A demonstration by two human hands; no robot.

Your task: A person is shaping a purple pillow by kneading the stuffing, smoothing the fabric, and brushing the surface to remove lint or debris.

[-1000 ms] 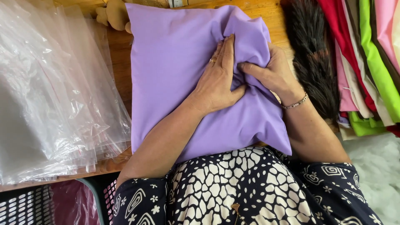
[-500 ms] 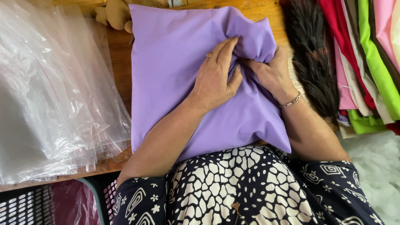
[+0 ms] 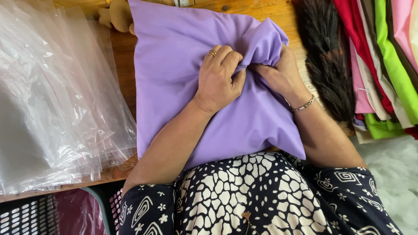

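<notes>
Head view: left hand (image 3: pixel 219 77) and right hand (image 3: pixel 281 74) both gripped bunched far-right corner of purple cushion (image 3: pixel 183 56); rest smooth, that corner unfinished.

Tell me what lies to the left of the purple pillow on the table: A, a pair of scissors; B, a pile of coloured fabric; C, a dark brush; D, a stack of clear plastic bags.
D: the clear plastic bags lie stacked left of the pillow, while the brush and the fabric are on its right.
</notes>
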